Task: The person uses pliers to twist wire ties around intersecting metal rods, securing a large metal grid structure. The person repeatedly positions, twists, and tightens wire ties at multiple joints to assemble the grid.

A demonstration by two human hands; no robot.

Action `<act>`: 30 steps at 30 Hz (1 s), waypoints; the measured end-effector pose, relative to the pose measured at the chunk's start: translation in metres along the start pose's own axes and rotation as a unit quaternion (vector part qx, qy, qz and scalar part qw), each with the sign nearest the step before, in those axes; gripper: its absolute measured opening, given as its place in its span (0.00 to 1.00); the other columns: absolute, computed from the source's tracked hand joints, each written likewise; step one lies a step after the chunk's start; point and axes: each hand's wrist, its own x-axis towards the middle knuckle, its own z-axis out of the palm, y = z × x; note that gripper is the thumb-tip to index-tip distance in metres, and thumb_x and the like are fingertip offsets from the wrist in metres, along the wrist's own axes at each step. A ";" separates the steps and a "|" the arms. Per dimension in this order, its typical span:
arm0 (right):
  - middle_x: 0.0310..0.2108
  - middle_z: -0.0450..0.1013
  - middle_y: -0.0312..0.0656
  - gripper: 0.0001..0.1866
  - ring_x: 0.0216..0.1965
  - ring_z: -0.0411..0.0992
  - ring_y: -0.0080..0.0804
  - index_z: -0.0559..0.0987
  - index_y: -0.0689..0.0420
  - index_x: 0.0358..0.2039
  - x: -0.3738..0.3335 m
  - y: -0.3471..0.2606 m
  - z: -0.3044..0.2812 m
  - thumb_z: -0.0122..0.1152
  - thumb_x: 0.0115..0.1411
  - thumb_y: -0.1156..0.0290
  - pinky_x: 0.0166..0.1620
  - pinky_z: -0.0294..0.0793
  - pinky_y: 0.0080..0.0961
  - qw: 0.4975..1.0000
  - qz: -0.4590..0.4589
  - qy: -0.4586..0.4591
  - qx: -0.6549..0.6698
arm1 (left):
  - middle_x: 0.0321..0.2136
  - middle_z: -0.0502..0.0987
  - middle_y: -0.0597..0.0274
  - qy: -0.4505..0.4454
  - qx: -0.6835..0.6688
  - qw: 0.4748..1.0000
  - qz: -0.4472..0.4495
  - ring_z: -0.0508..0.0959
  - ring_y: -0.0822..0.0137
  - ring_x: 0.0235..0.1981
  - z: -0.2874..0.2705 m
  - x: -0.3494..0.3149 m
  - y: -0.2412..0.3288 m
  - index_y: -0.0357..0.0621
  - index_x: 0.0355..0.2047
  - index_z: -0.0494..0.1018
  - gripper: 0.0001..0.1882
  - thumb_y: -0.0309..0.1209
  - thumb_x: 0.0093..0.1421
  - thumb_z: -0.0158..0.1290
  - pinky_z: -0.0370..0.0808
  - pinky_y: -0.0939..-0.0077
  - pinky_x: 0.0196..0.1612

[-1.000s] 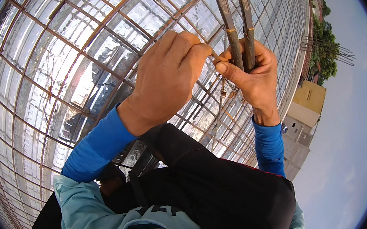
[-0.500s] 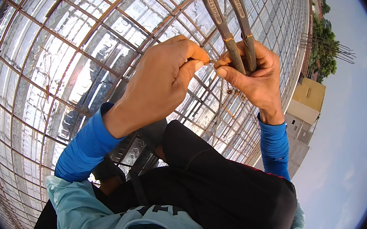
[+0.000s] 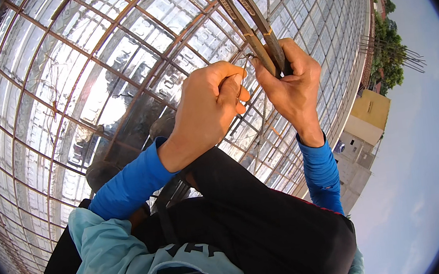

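My left hand (image 3: pixel 200 107) is closed in a pinch, and a thin wire (image 3: pixel 245 64) runs from its fingers toward my right hand. My right hand (image 3: pixel 296 89) is wrapped round the lower handle ends of a pair of dark metal pincers (image 3: pixel 253 23), whose jaws lie beyond the upper edge of the view. Its thumb and forefinger are close to the dark, bent end of the wire. A small gap separates the two hands. Both are held above a mesh of rusty reinforcing bars (image 3: pixel 51 30).
Under the bars lies shiny, silvery ribbed sheeting (image 3: pixel 101 109). My bent knee in black trousers (image 3: pixel 293 225) is close below the hands. On the right, beyond the mesh edge, stand a tan and grey building (image 3: pixel 365 121), trees (image 3: pixel 386 55) and projecting bars (image 3: pixel 412 60).
My fingertips have come apart, showing wire between them. The left hand has shifted slightly right and turned; the right hand and pincers have moved left, and the handles lean more.
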 end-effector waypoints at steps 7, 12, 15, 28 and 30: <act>0.18 0.68 0.36 0.08 0.20 0.63 0.21 0.81 0.61 0.32 -0.002 0.010 -0.006 0.72 0.54 0.76 0.25 0.64 0.24 0.999 0.034 0.013 0.037 | 0.29 0.82 0.58 -0.113 -0.156 0.971 -0.143 0.85 0.69 0.27 -0.020 0.010 -0.004 0.30 0.51 0.79 0.16 0.33 0.73 0.54 0.82 0.79 0.30; 0.20 0.69 0.29 0.08 0.23 0.62 0.15 0.82 0.61 0.34 -0.008 0.021 -0.002 0.74 0.56 0.75 0.27 0.62 0.20 0.986 0.087 -0.001 0.144 | 0.28 0.83 0.59 -0.128 -0.065 0.987 -0.067 0.85 0.71 0.26 -0.023 0.011 -0.018 0.31 0.49 0.79 0.15 0.33 0.73 0.55 0.82 0.79 0.29; 0.23 0.72 0.26 0.08 0.25 0.65 0.12 0.82 0.61 0.34 -0.007 0.024 -0.003 0.76 0.57 0.75 0.29 0.63 0.17 0.966 0.132 -0.021 0.223 | 0.28 0.83 0.59 -0.111 -0.056 0.992 -0.038 0.84 0.71 0.25 -0.018 0.013 -0.020 0.32 0.48 0.80 0.14 0.33 0.73 0.56 0.81 0.80 0.29; 0.26 0.78 0.34 0.13 0.25 0.73 0.18 0.83 0.64 0.38 -0.002 0.059 -0.013 0.79 0.57 0.73 0.31 0.73 0.17 0.968 0.163 0.088 0.172 | 0.40 0.83 0.52 -0.157 -0.043 0.985 -0.055 0.83 0.66 0.37 0.014 0.002 -0.067 0.31 0.52 0.78 0.31 0.54 0.74 0.51 0.79 0.74 0.42; 0.26 0.78 0.34 0.12 0.25 0.73 0.18 0.83 0.64 0.37 0.000 0.061 -0.015 0.78 0.58 0.72 0.31 0.72 0.17 0.969 0.170 0.107 0.145 | 0.27 0.78 0.63 -0.142 -0.029 0.989 0.016 0.74 0.76 0.26 0.027 0.001 -0.073 0.31 0.45 0.81 0.24 0.46 0.72 0.57 0.72 0.78 0.31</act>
